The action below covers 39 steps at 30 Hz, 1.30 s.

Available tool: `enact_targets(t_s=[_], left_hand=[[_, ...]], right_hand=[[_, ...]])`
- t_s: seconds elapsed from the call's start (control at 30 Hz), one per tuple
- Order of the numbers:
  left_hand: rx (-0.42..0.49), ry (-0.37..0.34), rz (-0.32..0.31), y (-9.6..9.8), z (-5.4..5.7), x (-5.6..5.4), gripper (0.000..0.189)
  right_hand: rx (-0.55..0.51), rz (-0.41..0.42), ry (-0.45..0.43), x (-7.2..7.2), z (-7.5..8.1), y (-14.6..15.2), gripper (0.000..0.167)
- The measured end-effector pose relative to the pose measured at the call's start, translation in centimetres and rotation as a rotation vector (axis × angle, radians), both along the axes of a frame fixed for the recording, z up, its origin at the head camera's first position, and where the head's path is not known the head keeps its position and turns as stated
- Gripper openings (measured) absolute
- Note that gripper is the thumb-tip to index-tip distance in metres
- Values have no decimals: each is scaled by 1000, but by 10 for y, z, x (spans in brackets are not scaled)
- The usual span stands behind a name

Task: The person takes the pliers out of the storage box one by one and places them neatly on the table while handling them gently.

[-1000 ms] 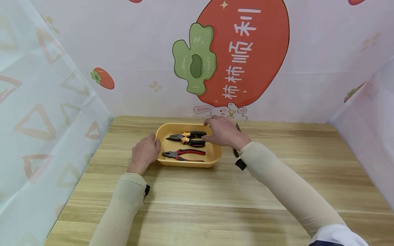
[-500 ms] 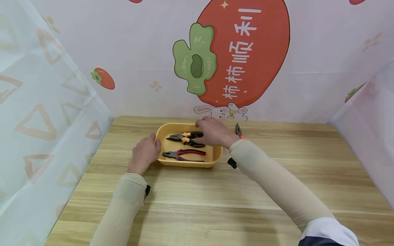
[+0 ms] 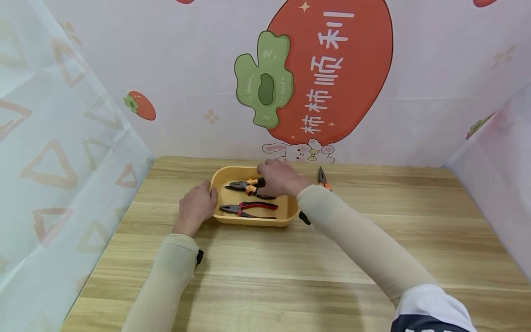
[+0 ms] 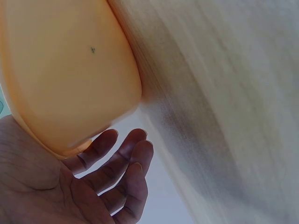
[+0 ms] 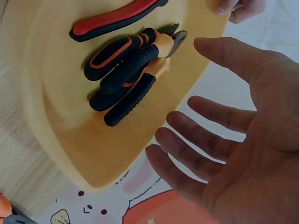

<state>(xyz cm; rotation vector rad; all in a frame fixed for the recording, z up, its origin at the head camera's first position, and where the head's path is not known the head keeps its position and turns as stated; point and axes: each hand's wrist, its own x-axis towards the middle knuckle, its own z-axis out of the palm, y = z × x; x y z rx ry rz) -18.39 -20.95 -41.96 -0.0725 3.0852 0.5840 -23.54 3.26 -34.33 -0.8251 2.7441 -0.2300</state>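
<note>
A yellow plastic tray [image 3: 249, 222] lies at the back of the table. My left hand [image 3: 197, 207] grips its left end, thumb at the rim; the left wrist view shows the fingers [image 4: 126, 163] curled along the tray's outside. Two pliers with black-and-orange handles [image 5: 126, 65] lie close together in the tray. Nearer the front wall is one pair of red-and-black-handled pliers [image 3: 249, 208]. Above the tray's far side my right hand [image 3: 280, 177] hovers over the orange-trimmed handles, partly hiding them. Its fingers [image 5: 201, 140] are spread and hold nothing.
Right of the tray, another pair of pliers [image 3: 323, 179] with orange on its handles lies on the wooden table [image 3: 265, 276], partly hidden by my right sleeve. A printed white cloth wall [image 3: 186, 133] rises behind the table, with more cloth at both sides.
My right hand has moved left over the tray, uncovering more of the pliers on the table and covering more of the orange-trimmed handles. The left hand keeps its grip on the tray.
</note>
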Motion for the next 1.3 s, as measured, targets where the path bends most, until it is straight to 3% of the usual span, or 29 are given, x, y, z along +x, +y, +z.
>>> enact_targets(t_s=[0.67, 1.3], left_hand=[[8, -7, -2, -1, 0, -2, 28], [0, -3, 4, 0, 0, -1, 26]], right_hand=[[86, 25, 22, -13, -12, -17, 41], [140, 5, -5, -11, -24, -28, 40]])
